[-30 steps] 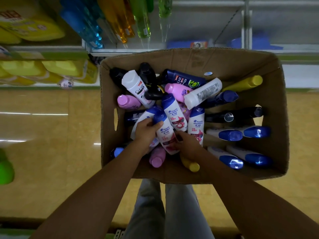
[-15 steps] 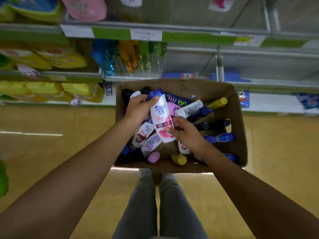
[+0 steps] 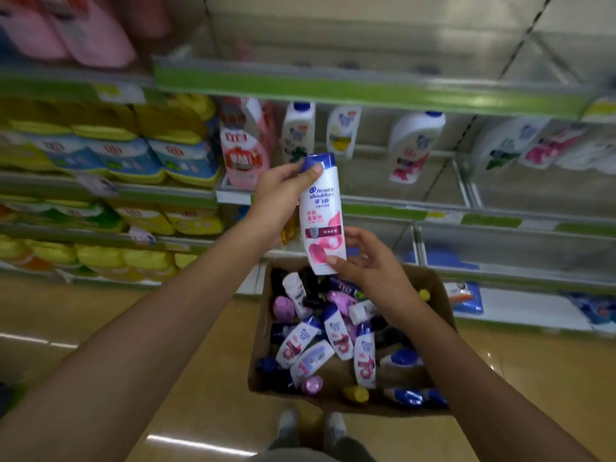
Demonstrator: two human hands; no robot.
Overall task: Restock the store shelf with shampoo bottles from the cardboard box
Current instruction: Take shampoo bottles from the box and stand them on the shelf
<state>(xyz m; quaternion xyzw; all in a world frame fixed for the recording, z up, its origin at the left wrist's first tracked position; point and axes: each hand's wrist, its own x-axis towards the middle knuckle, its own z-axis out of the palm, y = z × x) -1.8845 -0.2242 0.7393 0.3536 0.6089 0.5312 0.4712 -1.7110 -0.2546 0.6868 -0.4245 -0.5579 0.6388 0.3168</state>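
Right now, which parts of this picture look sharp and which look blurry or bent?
Head view: the shampoo bottle is sharp, its label readable; the upper shelves and pink packs are smeared; shelf edges bow from the wide lens; glare streaks cross the floor.

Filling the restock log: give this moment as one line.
step: lifting | item: Head & Shoulders bottle upright | left hand at cap | right hand at base | above cardboard box
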